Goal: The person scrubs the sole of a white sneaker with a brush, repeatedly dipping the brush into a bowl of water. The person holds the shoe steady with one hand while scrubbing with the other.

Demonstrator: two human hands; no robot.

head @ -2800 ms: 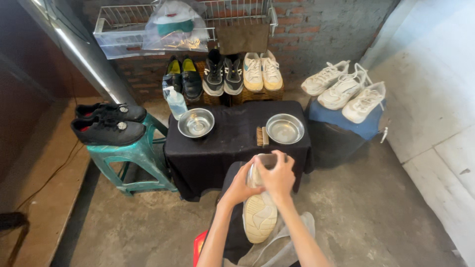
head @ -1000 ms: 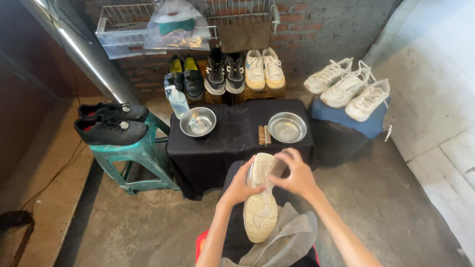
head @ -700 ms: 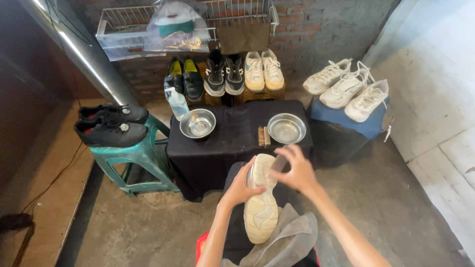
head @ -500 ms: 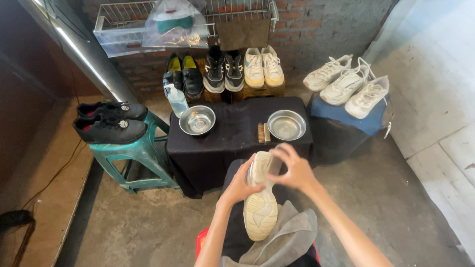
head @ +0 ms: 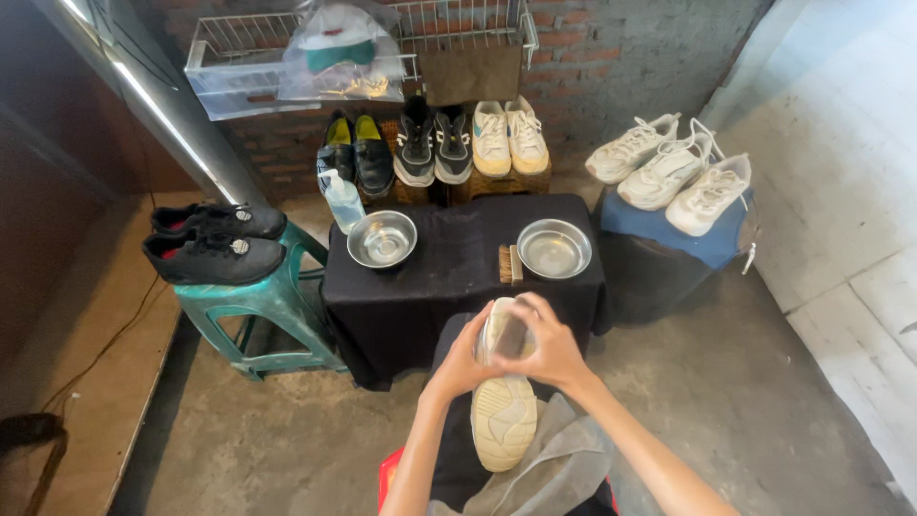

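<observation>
1. The white sneaker (head: 503,406) lies sole-up over the person's lap, toe pointing away toward the table, so the pale tread faces the camera and is open to work.
2. The left hand (head: 465,360) cups the shoe's left edge near the toe, fingers curled shut around the side to steady it.
3. The right hand (head: 546,350) comes over the toe end, its fingers closed on a small dark pad (head: 513,336) pressed against the sole; what the pad is made of cannot be told.
4. A grey cloth (head: 559,463) spreads over the lap under the heel, probably to catch dirt and drips.
5. Just beyond the toe stands a low table (head: 449,277) draped in black cloth. It carries two steel bowls, one left (head: 381,238) and one right (head: 552,248), with a small wooden brush (head: 507,263) between them, all within easy reach.
6. A clear spray bottle (head: 341,198) stands at the table's far left corner.
7. To the left, a green plastic stool (head: 263,306) bears a pair of black shoes (head: 215,244).
8. To the right, three white sneakers (head: 669,172) rest on a blue-covered stand.
9. Along the far brick wall more shoe pairs (head: 430,143) line up under a wire rack (head: 229,43). The floor is bare concrete.
</observation>
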